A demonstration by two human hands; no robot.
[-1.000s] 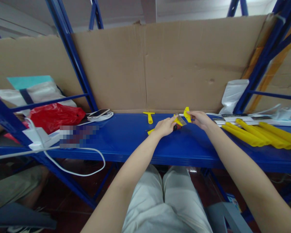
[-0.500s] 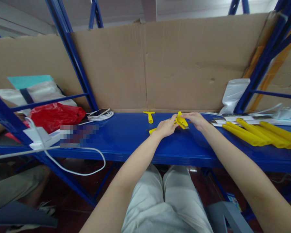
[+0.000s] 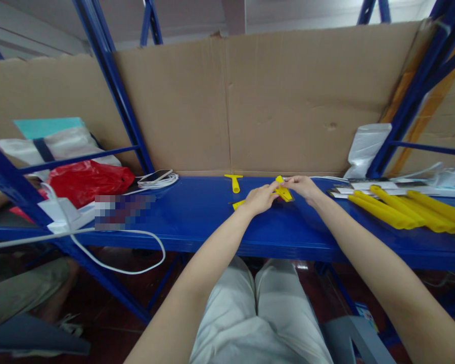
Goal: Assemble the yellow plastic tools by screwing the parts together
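Piece (image 3: pixel 285 194), yellow, slants lengthwise, near end rightward; left hand (image 3: pixel 261 199) and right hand (image 3: pixel 302 187) pinch it, grip closed.

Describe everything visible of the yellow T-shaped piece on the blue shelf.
The yellow T-shaped piece looks like smooth plastic: a thin crossbar and a thicker, rounded stem whose near end appears open. It lies on the blue shelf, crossbar toward the cardboard, stem toward the person. Whether it touches the cardboard is hard to tell. No hand touches it; the left hand is nearest, nearer the person and to the right.
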